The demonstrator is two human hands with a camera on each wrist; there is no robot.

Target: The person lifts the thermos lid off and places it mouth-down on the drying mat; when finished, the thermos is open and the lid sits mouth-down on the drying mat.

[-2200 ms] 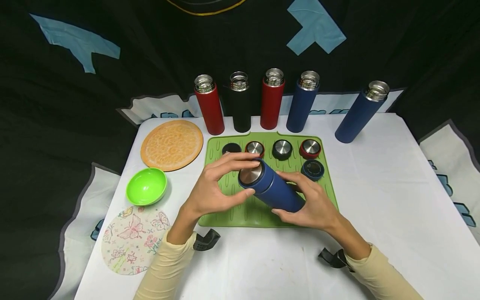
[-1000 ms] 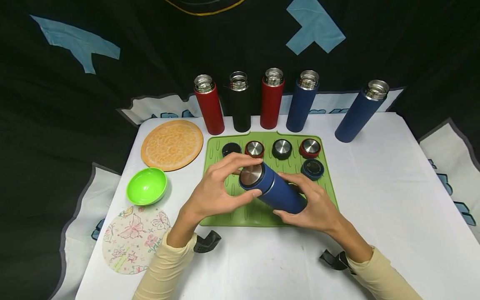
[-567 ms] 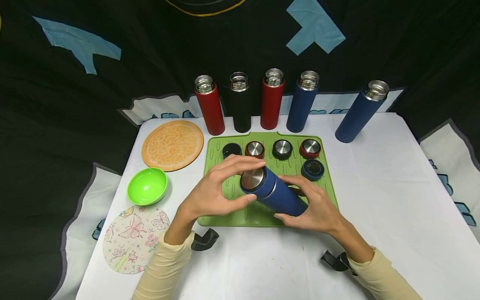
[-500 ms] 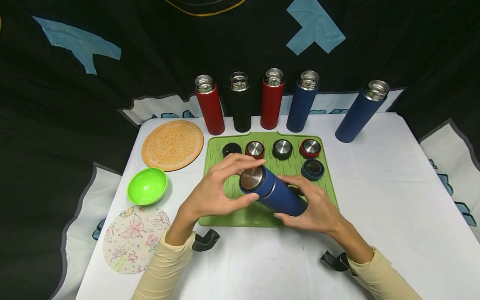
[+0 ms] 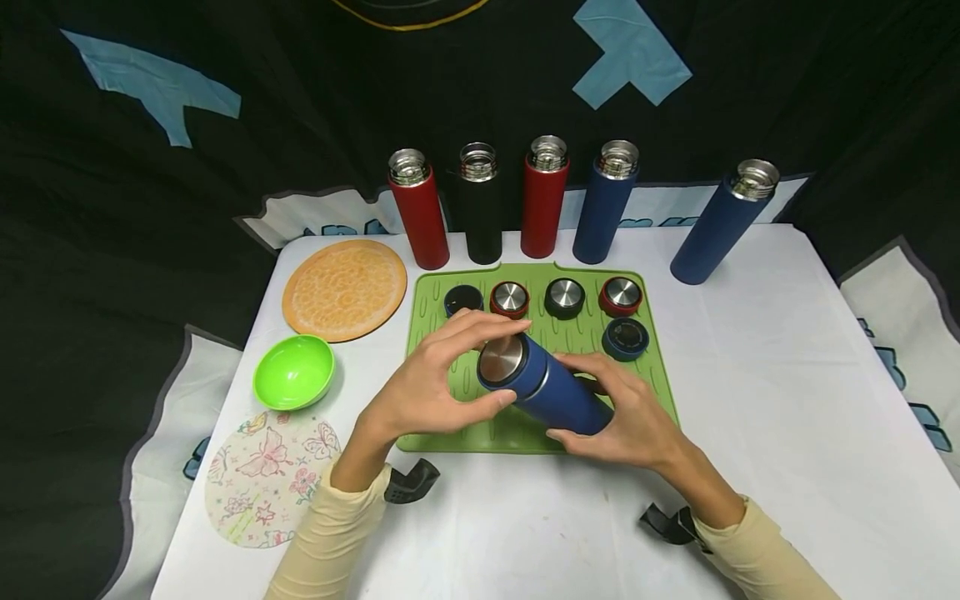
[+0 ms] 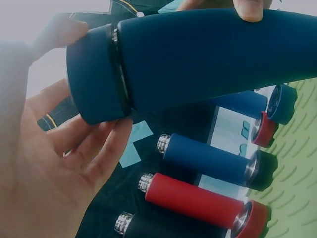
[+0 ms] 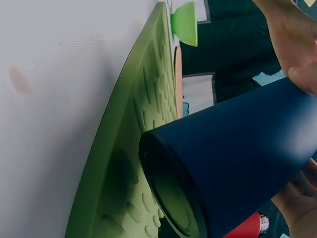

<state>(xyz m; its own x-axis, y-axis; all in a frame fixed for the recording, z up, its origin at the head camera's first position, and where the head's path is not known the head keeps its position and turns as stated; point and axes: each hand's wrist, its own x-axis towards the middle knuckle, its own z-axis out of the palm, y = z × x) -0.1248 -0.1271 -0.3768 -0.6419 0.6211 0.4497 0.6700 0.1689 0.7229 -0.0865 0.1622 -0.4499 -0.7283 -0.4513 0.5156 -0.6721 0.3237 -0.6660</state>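
Tilted above the green mat (image 5: 517,437), a blue thermos bottle (image 5: 564,396) points its lid up and to the left. My left hand (image 5: 431,383) grips the blue lid (image 5: 501,360) with its steel top, thumb on the near side and fingers over the far side. In the left wrist view a thin gap with a sliver of metal shows between the lid (image 6: 96,74) and the body. My right hand (image 5: 630,412) holds the body near its base, thumb below and fingers above. The bottle's dark base (image 7: 171,188) shows in the right wrist view, off the mat.
Several lidless bottles stand along the back, including a black bottle (image 5: 483,217) and a blue one (image 5: 720,229) at far right. Loose lids, such as a blue lid (image 5: 625,339), lie on the mat. A green bowl (image 5: 292,372) and two round mats, orange (image 5: 345,292) and butterfly-patterned (image 5: 262,492), lie left.
The bottle and both hands have shifted slightly toward me. My left fingers and thumb have moved a little around the lid. Everything else stays in place.
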